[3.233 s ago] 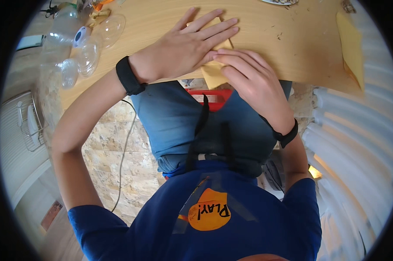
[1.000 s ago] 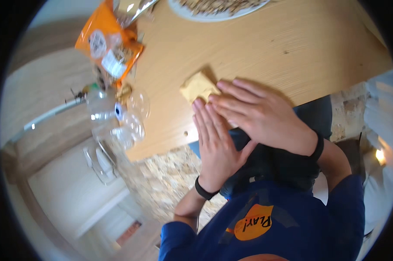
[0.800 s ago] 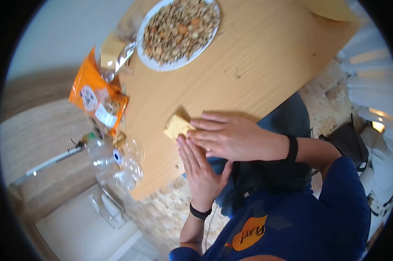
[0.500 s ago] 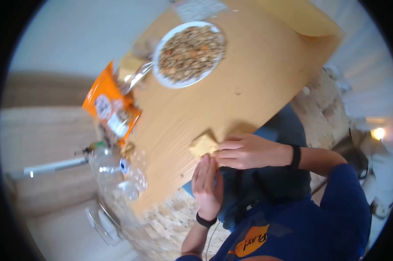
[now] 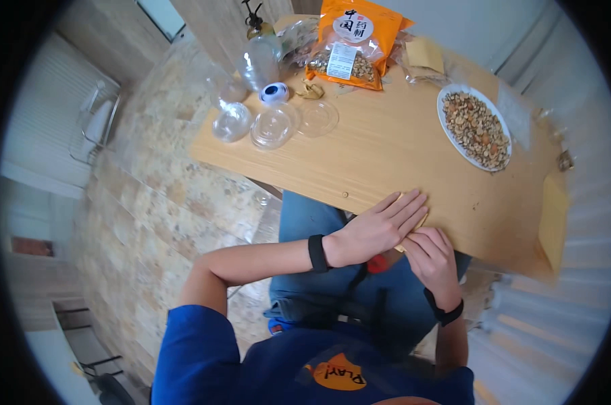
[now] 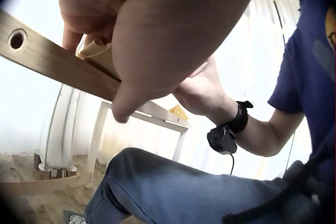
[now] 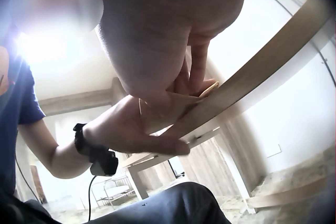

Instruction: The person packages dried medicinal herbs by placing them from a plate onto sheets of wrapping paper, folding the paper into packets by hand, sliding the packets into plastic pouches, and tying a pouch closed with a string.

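A small folded yellow-brown paper packet (image 5: 401, 248) lies at the table's front edge, mostly hidden under my hands. Across it my left hand (image 5: 376, 233) lies with straight fingers, its thumb hanging below the tabletop edge in the left wrist view. My right hand (image 5: 432, 260) pinches the near end of the packet; the right wrist view has its thumb against the paper (image 7: 181, 103) and fingers on the far side. Both hands meet at the packet. A tiny round bit (image 5: 345, 194) sits on the wood left of my left hand.
A white plate (image 5: 443, 108) of dried mixed pieces stands at the right back. An orange bag (image 5: 386, 30) stands behind, with clear plastic lids (image 5: 273, 126), a tape roll (image 5: 274, 93) and a bottle (image 5: 255, 27) to its left. A yellow sheet (image 5: 554, 223) hangs at the table's right end.
The head view has swung round. Half a second ago both hands' fingertips were at the packet's near edge; now my left hand lies across it and my right hand pinches its near end.
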Demonstrator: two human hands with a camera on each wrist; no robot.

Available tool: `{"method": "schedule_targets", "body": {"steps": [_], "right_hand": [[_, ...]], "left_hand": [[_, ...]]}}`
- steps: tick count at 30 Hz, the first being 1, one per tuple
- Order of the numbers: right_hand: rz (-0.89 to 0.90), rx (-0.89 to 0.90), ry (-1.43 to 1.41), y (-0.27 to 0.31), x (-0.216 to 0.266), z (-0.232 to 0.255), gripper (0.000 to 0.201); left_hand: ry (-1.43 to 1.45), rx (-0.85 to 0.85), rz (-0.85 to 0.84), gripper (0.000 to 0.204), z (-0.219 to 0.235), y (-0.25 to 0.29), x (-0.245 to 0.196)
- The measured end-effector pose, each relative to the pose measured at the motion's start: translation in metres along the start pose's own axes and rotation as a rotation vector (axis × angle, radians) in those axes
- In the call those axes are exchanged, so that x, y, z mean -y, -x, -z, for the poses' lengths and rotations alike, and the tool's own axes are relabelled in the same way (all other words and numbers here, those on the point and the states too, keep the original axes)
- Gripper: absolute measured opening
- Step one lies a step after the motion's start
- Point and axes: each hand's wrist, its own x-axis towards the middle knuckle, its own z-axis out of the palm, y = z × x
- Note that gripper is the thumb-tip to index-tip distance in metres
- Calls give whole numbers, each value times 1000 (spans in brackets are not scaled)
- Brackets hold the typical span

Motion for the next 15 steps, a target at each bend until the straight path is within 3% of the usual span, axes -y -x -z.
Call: {"method": "schedule_targets", "body": {"steps": [2, 8, 13, 15], "right_hand": [[-38, 37, -17, 0, 1, 2, 24], [-46, 86, 0, 3, -1, 7, 27], [-180, 9, 74, -2, -1, 9, 34], [-215, -8, 116, -3, -2, 7, 42]], "left_hand": [[-95, -19, -15, 72, -2, 4, -2], [-32, -85, -48, 67, -12, 7, 2], [-62, -95, -69, 62, -10, -11, 17], [-78, -46, -2, 58, -8, -23, 25]]}}
